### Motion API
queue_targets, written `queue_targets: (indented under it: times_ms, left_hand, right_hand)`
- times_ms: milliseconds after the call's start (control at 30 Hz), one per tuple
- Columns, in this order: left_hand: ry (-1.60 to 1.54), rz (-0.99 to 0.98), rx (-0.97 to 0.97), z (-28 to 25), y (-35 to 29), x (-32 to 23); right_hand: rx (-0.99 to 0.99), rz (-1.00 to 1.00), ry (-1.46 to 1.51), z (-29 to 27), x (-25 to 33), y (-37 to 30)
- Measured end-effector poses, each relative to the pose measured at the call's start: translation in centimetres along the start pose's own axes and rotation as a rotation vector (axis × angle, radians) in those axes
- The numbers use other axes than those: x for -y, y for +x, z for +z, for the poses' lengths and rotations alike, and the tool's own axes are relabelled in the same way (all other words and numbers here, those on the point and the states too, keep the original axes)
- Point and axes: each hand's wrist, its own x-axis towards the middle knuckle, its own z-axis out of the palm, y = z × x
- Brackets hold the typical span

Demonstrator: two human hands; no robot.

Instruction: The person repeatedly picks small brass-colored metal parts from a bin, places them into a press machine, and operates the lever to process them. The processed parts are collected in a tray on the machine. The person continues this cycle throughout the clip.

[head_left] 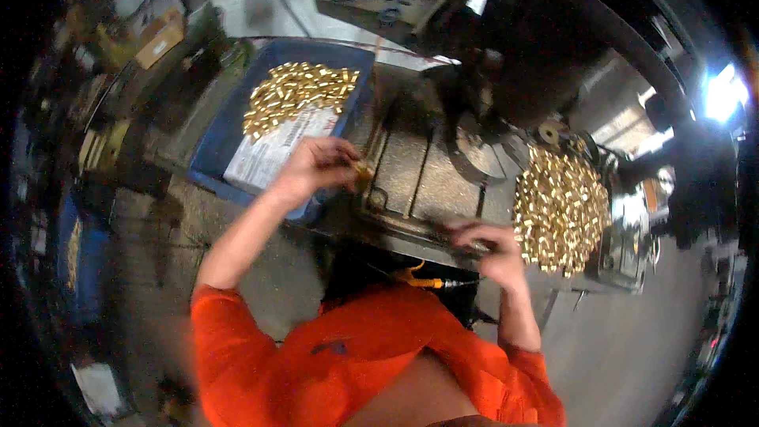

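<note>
My left hand [320, 162] is closed in a pinch beside the blue bin, holding a small brass piece [363, 171] over the left edge of the machine table. The blue bin [207, 142] contains a heap of short brass pieces [300, 93] and a white printed box [273, 150]. My right hand [492, 251] is over the table's front right corner, blurred, with fingers curled; whatever they grip is too smeared to make out. Just right of it lies a large pile of short brass pieces [563, 213].
A slotted metal machine table [403, 170] covered in fine chips lies in front of me. Dark machine parts with a round metal piece [478, 150] rise behind it. A yellow-handled tool [423, 278] is below the front edge. Another blue bin [88, 269] stands far left.
</note>
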Motion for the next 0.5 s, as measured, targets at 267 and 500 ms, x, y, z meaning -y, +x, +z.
queue_targets:
  times_ms: [267, 500]
  left_hand:
    - [-0.36, -0.008, 0.304, 11.1, 1.0, 4.7]
    - [-0.338, -0.042, 0.303, 12.8, 1.8, 7.1]
  right_hand:
    - [-0.033, 0.268, 0.852, 1.4, -2.9, 0.8]
    - [-0.244, 0.167, 0.848, 0.0, -2.3, -0.2]
